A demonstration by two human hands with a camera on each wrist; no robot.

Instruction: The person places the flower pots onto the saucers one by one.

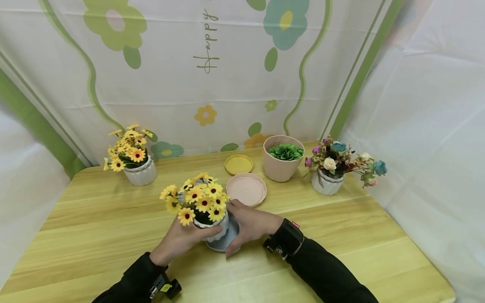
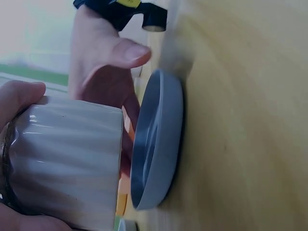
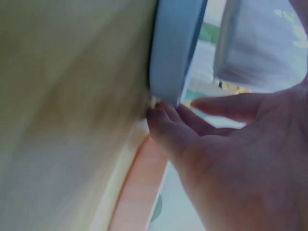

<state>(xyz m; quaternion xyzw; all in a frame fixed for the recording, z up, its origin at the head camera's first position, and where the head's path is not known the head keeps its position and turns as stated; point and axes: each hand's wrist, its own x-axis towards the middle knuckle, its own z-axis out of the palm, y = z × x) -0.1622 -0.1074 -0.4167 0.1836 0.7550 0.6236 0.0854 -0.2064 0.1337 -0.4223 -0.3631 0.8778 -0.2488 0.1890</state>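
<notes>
The left hand (image 1: 182, 237) gripped a white ribbed pot (image 2: 67, 163) of yellow artificial daisies (image 1: 197, 198), fingers and thumb curled round its wall from the near side; the grip sat low on the body, presumably to keep the blooms free and the pot upright. In the left wrist view the pot's base stood clear of a blue-grey saucer (image 2: 159, 144), a narrow gap showing between them, so the pot was held just above the saucer rather than seated in it. The saucer lay flat on the wooden table (image 1: 341, 235), toward the near middle. The right hand (image 1: 248, 223) rested at the saucer's far-right edge with fingers fairly straight; the right wrist view showed fingertips (image 3: 159, 118) touching the rim where it met the table, a hold that would likely steady the dish against sliding, though that view was blurred and whether any finger hooked under the rim could not be told. Both arms wore dark sleeves with wrist-mounted devices. Behind, a pink saucer (image 1: 246, 190) and a smaller yellow saucer (image 1: 238, 164) lay just beside each other, with no pot on either. A pink pot with a green plant (image 1: 283, 158) stood directly on the table near them, a white pot of mixed flowers (image 1: 333, 168) to its right, and a second daisy pot (image 1: 132, 158) well apart at the back left.
</notes>
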